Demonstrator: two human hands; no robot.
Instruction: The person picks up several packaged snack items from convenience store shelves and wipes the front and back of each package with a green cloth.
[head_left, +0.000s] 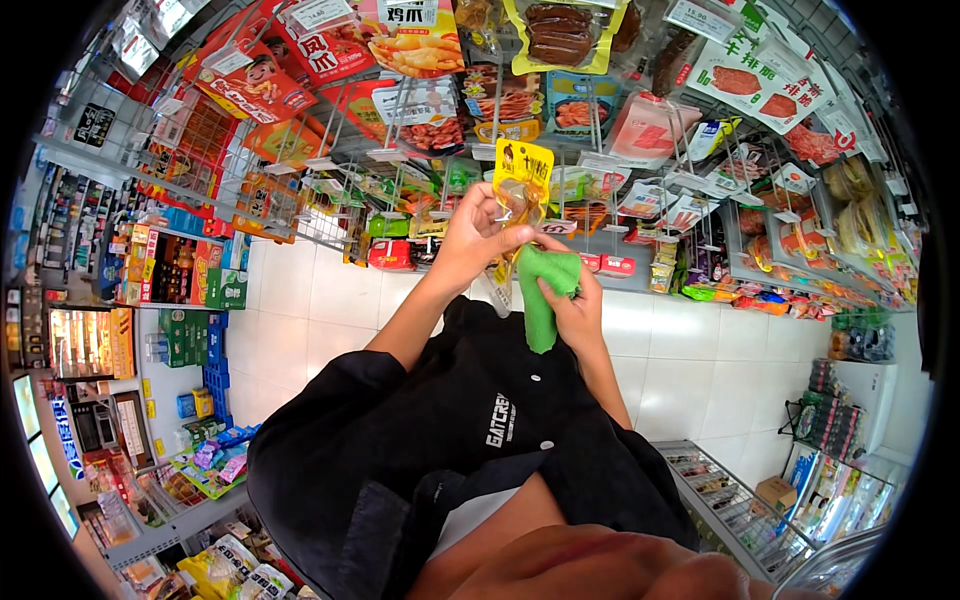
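My left hand (474, 238) grips a yellow snack pouch (525, 169) with a clear window that shows brown food inside. The pouch stands upright in front of my chest, and a clear plastic strip hangs below it. A bright green cloth (541, 296) is bunched in my right hand (576, 300), its long end drooping over the dark shirt. The cloth's upper part lies against the lower end of the pouch. My right fingertips are partly hidden behind the pouch and my left thumb.
Beyond my hands, a wire rack (450, 142) carries hanging snack packets on hooks with price tags. Pale floor tiles (330, 292) lie below. Stacked drink cartons (184, 337) stand at left, another shelf unit (739, 502) behind me at right, and a brown cardboard box (774, 493) near it.
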